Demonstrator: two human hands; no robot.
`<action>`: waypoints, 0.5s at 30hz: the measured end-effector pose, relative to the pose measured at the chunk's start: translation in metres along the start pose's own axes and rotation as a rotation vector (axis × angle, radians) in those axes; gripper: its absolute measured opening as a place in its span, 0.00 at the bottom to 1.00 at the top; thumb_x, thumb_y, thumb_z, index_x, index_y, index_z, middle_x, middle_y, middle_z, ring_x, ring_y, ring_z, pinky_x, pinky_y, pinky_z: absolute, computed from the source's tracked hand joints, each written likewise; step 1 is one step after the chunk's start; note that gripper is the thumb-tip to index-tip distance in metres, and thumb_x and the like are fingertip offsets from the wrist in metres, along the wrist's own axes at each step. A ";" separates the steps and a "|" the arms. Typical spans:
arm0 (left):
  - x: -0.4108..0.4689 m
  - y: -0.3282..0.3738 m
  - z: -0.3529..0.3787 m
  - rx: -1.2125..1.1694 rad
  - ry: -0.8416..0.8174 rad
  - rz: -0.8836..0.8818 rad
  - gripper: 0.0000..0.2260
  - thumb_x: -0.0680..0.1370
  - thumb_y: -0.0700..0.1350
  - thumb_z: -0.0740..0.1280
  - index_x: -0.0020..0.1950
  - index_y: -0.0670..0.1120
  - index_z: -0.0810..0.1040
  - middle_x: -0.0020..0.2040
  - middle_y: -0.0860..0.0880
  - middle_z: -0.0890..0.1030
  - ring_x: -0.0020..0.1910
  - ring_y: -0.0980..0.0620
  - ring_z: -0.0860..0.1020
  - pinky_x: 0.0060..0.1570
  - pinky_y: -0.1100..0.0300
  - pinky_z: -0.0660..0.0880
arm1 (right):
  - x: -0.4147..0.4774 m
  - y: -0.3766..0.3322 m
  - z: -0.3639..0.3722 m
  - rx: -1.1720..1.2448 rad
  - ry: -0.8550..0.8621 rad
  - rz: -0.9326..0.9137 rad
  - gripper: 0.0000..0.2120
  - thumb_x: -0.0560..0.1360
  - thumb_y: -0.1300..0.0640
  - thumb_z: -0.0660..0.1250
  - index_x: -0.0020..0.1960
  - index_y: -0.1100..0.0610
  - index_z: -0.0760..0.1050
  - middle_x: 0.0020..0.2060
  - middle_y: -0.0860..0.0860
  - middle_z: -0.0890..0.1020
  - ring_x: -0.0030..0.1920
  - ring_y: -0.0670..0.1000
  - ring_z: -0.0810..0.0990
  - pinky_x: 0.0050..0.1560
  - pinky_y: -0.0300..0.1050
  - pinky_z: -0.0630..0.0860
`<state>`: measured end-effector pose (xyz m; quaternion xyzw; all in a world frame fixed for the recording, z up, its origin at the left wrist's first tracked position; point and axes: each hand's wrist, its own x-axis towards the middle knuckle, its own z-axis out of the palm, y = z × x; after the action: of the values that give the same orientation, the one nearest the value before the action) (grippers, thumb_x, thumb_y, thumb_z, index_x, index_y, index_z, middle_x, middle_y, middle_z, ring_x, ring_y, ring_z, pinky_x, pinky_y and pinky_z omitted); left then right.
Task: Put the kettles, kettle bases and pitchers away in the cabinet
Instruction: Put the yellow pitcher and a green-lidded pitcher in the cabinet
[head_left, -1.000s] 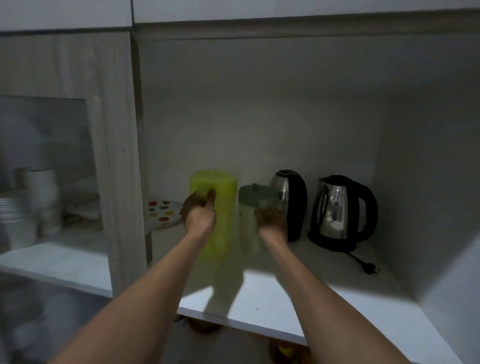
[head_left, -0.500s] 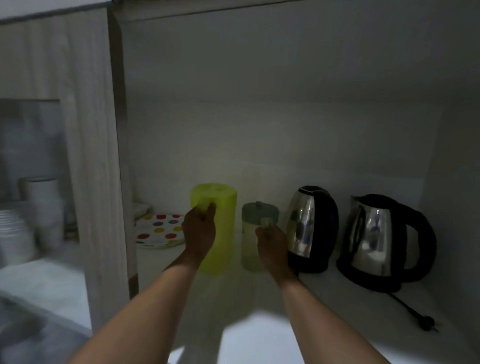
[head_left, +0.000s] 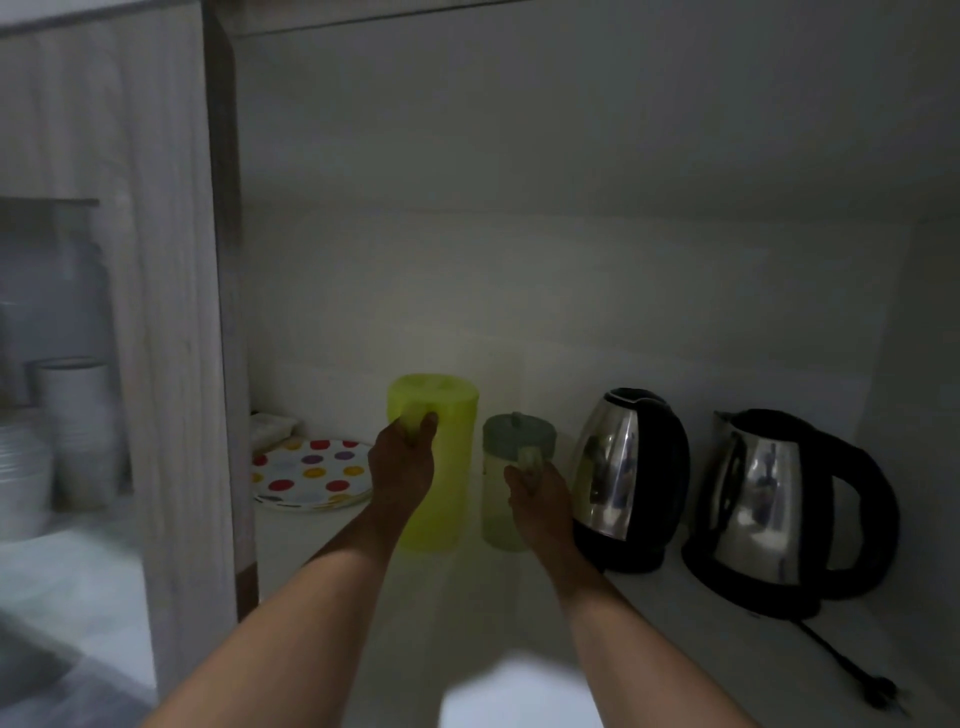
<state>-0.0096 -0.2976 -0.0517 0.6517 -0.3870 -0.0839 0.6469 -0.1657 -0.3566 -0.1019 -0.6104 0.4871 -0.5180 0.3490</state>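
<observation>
Inside the dim cabinet, a tall yellow-green pitcher (head_left: 447, 457) stands on the white shelf (head_left: 675, 634), with my left hand (head_left: 402, 465) wrapped round its handle. Beside it to the right stands a smaller clear pitcher with a grey-green lid (head_left: 506, 486); my right hand (head_left: 537, 491) grips its handle. Right of that are two steel kettles with black handles on black bases, one at the middle (head_left: 628, 475) and one at the far right (head_left: 779, 506). A black power cord with a plug (head_left: 857, 680) trails from the right kettle's base.
A polka-dot plate stack (head_left: 311, 475) lies at the shelf's back left, with a small white item (head_left: 272, 426) behind it. A wooden partition (head_left: 182, 338) bounds the left; white cups and bowls (head_left: 62, 431) stand beyond it. The cabinet's right wall (head_left: 924, 415) is close to the right kettle.
Both pitchers have moved deeper into the cabinet and now rest on the shelf beside the kettles. The view has moved closer and to the left. Both hands keep their hold.
</observation>
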 end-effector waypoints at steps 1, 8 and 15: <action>-0.001 0.001 -0.001 0.032 -0.015 -0.008 0.21 0.78 0.60 0.66 0.39 0.43 0.74 0.36 0.44 0.78 0.40 0.39 0.79 0.44 0.47 0.76 | -0.004 -0.005 -0.003 -0.040 0.000 0.011 0.16 0.74 0.45 0.72 0.49 0.57 0.75 0.45 0.57 0.83 0.47 0.58 0.83 0.48 0.51 0.79; -0.031 0.013 -0.016 0.221 0.068 0.040 0.32 0.73 0.62 0.71 0.65 0.41 0.67 0.60 0.36 0.74 0.61 0.34 0.72 0.57 0.44 0.69 | -0.028 -0.023 -0.024 -0.127 0.027 0.044 0.30 0.72 0.44 0.77 0.62 0.63 0.72 0.55 0.60 0.81 0.57 0.59 0.80 0.52 0.47 0.76; -0.067 0.053 -0.044 0.365 0.012 0.201 0.25 0.76 0.63 0.66 0.63 0.45 0.68 0.58 0.40 0.75 0.59 0.37 0.71 0.51 0.47 0.70 | -0.062 -0.065 -0.055 -0.313 0.059 -0.016 0.33 0.76 0.44 0.71 0.73 0.61 0.67 0.69 0.61 0.75 0.69 0.62 0.74 0.66 0.53 0.72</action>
<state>-0.0496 -0.2146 -0.0238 0.7166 -0.4551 0.0564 0.5255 -0.2037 -0.2747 -0.0479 -0.6455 0.5671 -0.4564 0.2310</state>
